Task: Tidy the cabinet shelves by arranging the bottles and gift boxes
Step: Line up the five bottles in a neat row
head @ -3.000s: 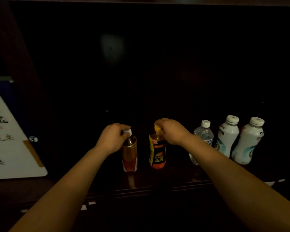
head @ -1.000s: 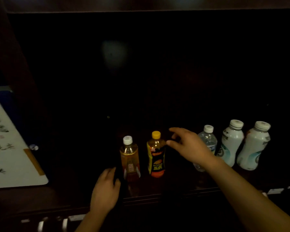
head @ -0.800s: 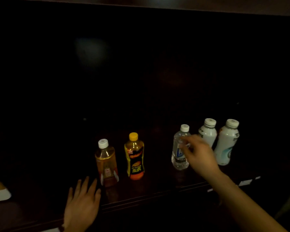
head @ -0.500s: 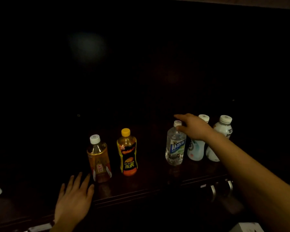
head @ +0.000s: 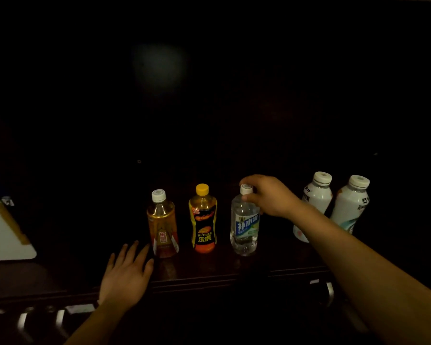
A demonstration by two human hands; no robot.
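Shifted leftward away from the two white bottles (head: 317, 197), the clear water bottle (head: 244, 227) now stands upright near the yellow-capped bottle (head: 203, 220), its cap pinched in the curled fingers of the right hand (head: 271, 197). Further left stands the tea bottle (head: 162, 225); the left hand (head: 126, 277) rests flat, fingers straight, on the dark shelf (head: 209, 268) just beside it.

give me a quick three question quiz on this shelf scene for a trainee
1. True or false: the right hand grips the clear water bottle at its cap.
2. How many bottles stand on the shelf?
3. The left hand is: A gripping a bottle; B open, fingers straight, at the shelf's front; C out of view.
Key: 1 true; 2 five; 3 B.
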